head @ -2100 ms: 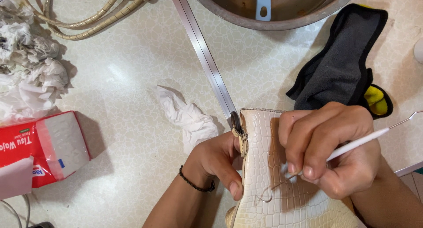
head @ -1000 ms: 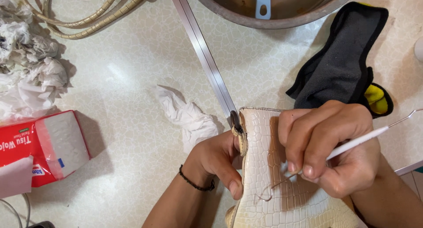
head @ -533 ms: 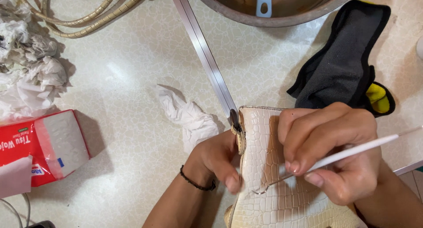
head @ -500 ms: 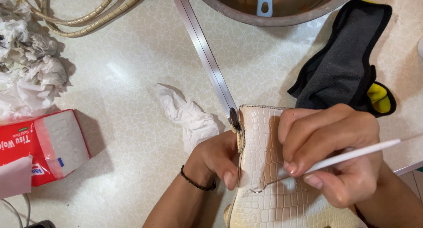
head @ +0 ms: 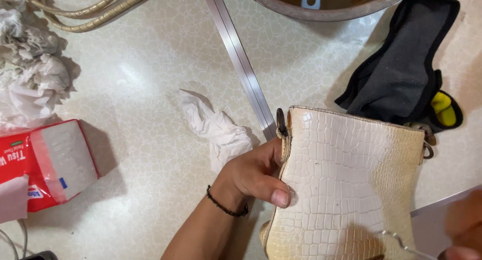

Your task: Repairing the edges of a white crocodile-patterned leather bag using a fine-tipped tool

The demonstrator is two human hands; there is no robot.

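Observation:
A cream bag with a scaly embossed surface (head: 346, 179) lies on the pale counter (head: 150, 79). My left hand (head: 253, 174) grips its left edge, thumb pressed on the front face, a dark bracelet on the wrist. My right hand (head: 464, 230) is blurred at the lower right corner, off the bag. It holds a thin white stick whose bent wire tip (head: 396, 238) hovers over the bag's lower right part.
A crumpled white tissue (head: 216, 129) lies left of the bag. A red tissue pack (head: 47, 162) and a heap of used tissues (head: 30, 74) sit at the left. A black and yellow cloth (head: 401, 74), a metal strip (head: 238, 59), a metal basin (head: 321, 1) and cords (head: 85, 11) lie beyond.
My right hand has drawn away from the bag's face toward the lower right, taking the stick with it. The bag's front is now uncovered. My left hand keeps its grip.

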